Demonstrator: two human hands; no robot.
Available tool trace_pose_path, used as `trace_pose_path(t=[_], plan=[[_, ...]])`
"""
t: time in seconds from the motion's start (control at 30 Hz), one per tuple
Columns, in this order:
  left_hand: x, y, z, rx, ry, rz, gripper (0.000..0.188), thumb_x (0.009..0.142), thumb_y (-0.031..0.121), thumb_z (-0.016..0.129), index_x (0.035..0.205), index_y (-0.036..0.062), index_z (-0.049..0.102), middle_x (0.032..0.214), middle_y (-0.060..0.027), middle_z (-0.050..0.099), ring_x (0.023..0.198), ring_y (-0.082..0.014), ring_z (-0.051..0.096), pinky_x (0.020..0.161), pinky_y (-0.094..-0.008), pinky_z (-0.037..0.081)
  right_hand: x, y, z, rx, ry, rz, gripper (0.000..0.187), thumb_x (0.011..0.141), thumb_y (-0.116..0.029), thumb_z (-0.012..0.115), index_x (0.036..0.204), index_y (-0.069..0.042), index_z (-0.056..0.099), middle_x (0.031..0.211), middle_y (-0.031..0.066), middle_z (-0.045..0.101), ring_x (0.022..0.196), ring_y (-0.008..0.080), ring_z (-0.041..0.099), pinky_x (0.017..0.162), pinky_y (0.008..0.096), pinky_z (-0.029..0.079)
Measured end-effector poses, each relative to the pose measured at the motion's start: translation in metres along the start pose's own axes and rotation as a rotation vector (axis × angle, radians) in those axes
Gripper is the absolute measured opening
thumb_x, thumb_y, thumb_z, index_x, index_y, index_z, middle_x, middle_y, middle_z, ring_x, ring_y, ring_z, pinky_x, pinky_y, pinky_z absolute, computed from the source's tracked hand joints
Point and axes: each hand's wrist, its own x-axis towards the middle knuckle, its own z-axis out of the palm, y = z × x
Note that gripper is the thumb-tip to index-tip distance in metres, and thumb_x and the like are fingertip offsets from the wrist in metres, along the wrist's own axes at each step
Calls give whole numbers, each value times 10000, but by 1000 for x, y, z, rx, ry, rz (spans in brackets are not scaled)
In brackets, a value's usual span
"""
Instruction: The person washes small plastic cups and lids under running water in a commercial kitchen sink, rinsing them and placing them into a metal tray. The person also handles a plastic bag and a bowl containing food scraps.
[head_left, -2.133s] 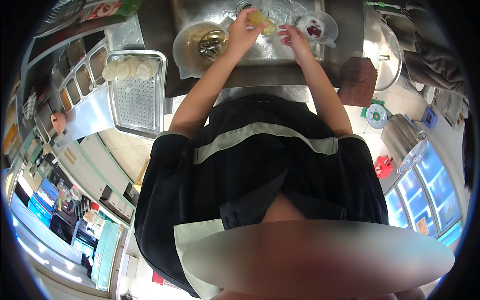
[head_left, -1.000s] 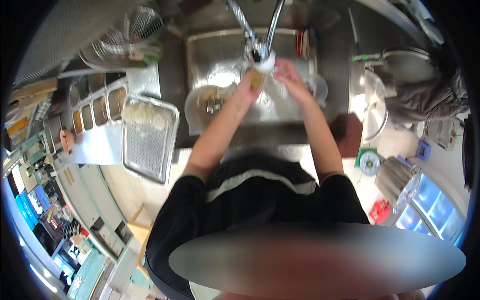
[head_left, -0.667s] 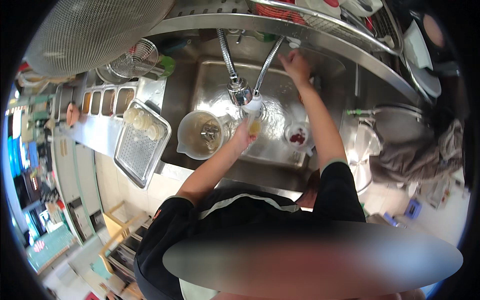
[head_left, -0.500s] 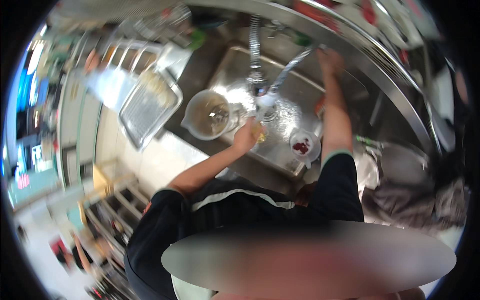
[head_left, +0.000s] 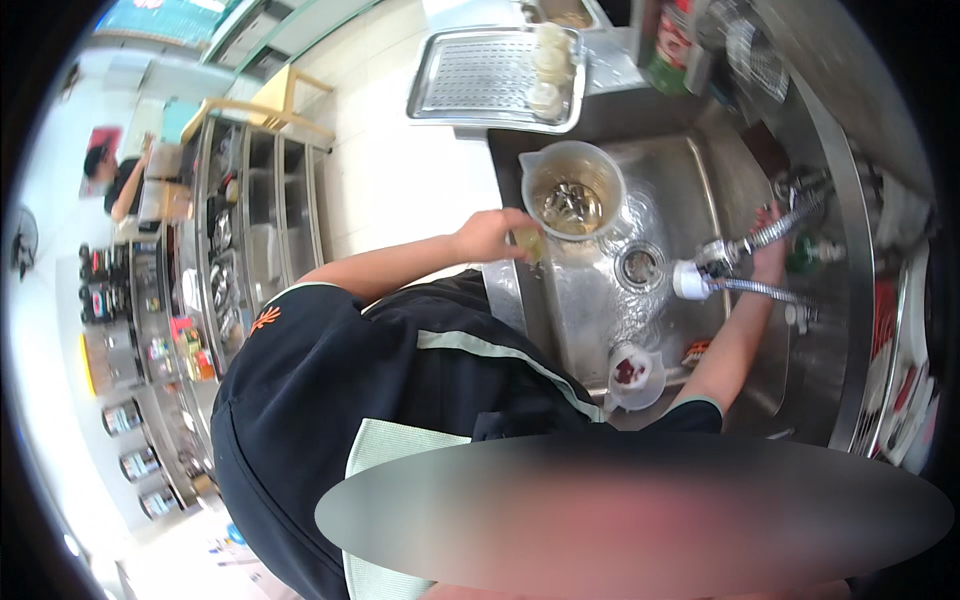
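Note:
My left hand [head_left: 492, 236] is over the sink's near-left edge, its fingers closed around a small yellowish see-through cup [head_left: 530, 242]. Just beyond it in the steel sink [head_left: 590, 330] stands a plastic jug [head_left: 535, 188] with shiny metal pieces in brownish liquid. My right arm stretches to the back of the sink. My right hand [head_left: 768, 245] is there beside the tap [head_left: 712, 262] and partly behind its ribbed hose, so its grip cannot be made out. A whitish handled cup [head_left: 648, 388] with dark red residue stands at the sink's near right.
A perforated metal tray [head_left: 470, 85] with several small cups [head_left: 548, 75] rests beyond the sink's left end. A green bottle [head_left: 672, 60] stands beside the sink. Near the right arm lies an orange packet [head_left: 697, 350]. Steel shelving [head_left: 265, 210] stands to the left.
The view has swung, so the sink and tray sit differently in the picture. My left hand, with the small cup, is now at the sink's edge beside the jug. My right hand stays near the tap.

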Motion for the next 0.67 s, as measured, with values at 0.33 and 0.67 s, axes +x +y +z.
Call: trace_pose_path(t=[0.33, 0.67], plan=[[53, -125, -159, 307, 642, -659, 572, 650, 378, 729, 1139, 185, 503, 913, -51, 613, 920, -229, 571, 723, -348, 474, 25, -77, -31, 538, -307, 562, 402, 877, -358, 495, 683, -10, 443, 496, 11, 337, 416, 88, 291, 351, 207, 268], [20, -161, -158, 255, 611, -572, 764, 639, 495, 702, 1275, 207, 392, 1369, -135, 313, 1146, -287, 444, 899, -398, 424, -168, -51, 150, -573, 277, -836, 322, 855, -281, 522, 956, 24, 536, 725, 48, 563, 579, 102, 504, 549, 193, 408]])
